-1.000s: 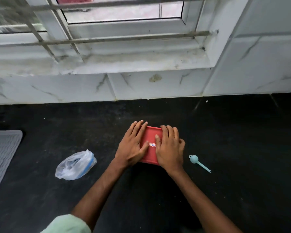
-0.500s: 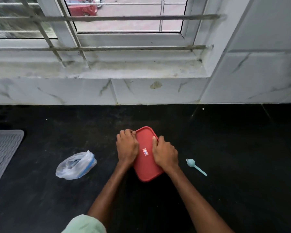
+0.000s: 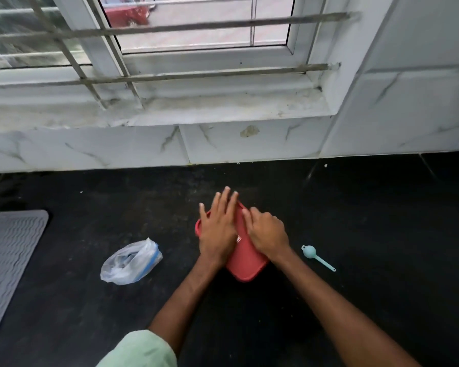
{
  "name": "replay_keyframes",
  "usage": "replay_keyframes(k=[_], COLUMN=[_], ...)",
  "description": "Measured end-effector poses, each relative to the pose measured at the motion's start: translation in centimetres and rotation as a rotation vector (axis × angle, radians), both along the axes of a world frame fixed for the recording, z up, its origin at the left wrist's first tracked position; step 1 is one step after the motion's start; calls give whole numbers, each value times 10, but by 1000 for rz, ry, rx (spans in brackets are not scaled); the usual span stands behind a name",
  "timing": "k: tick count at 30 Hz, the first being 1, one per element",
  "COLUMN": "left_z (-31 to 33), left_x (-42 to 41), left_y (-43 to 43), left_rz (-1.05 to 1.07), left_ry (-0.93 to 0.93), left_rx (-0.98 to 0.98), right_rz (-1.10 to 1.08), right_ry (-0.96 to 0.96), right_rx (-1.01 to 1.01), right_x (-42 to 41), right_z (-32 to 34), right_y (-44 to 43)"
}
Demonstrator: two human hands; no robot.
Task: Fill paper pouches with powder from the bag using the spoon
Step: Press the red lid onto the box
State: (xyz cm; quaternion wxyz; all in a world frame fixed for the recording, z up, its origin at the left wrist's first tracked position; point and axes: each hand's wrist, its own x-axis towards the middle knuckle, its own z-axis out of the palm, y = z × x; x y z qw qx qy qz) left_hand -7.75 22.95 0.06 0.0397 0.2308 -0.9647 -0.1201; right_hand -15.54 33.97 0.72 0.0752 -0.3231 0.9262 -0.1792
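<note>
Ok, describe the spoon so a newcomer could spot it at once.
On the black counter below the window, look just right of the red container. The spoon lies there alone: small, with a round bowl and a thin handle, the only teal thing there.

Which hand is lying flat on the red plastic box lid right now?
The left hand: its fingers are straight and spread across the red plastic box lid. The right hand has its fingers curled at the lid's edge instead.
</note>
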Motion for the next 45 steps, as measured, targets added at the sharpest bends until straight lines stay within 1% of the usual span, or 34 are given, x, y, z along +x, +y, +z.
replay_keyframes(k=[1, 2, 3, 4, 5, 7, 9, 11, 13, 15, 20, 24, 30, 33, 35, 37, 38, 39, 41, 42, 45], left_z=[3, 4, 5, 5, 3, -1, -2, -4, -7, -7, -19, -23, -14, -10, -7, -3, 0, 3, 14, 18, 23], left_x=[3, 7, 14, 25, 35, 45, 45, 41, 43, 45, 38, 37, 18, 15, 14, 12, 11, 11, 13, 17, 35], left_y=[1, 1, 1, 2, 4, 7, 9, 8, 4, -2, -22, -20, -31, -29, -31, -38, -38, -37, -29, -22, -2], left_rz=[-54, -36, 24, 105, 190, 319, 351, 291, 215, 192, 167, 167, 103, 69, 47, 19, 0, -18, -39, -51, -138], left_ry=[-62, -104, -112, -104, -86, -109, -148, -183, -148, -67, 50, 141, 56, 21, -25, -84, -101, -89, -27, -16, -19], left_rx=[-21, -23, -22, -18, -5, 6, 14, 43, 61, 98, 161, 116, 76, 130, 149, 144, 132, 119, 99, 90, 26], right_rz=[123, 235, 291, 298, 245, 31, -173, -275, -333, -387, -408, -465, -483, -447, -395, -372, -387, -410, -447, -458, -451], right_ry=[36, 80, 138, 194, 242, 229, 87, -108, -269, -318, -306, -298, -310, -356, -452, -519, -484, -399, -202, -156, -204], right_rx=[9, 31, 43, 48, 35, -54, -121, -56, -29, -80, -178, -297, -307, -248, -220, -248, -267, -265, -174, -104, 155], right_x=[-10, -19, -28, -35, -38, -27, -5, 15, 28, 30, 28, 28, 26, 22, 19, 15, 14, 12, 6, 4, 5], right_z=[6, 9, 12, 10, 10, 14, 12, 1, -9, -13, -18, -27, -17, -12, -8, -4, -2, -3, -8, -12, -21], right_y=[-5, -11, -15, -16, -16, -9, 5, 17, 24, 24, 24, 24, 19, 27, 31, 39, 49, 60, 88, 102, 128])
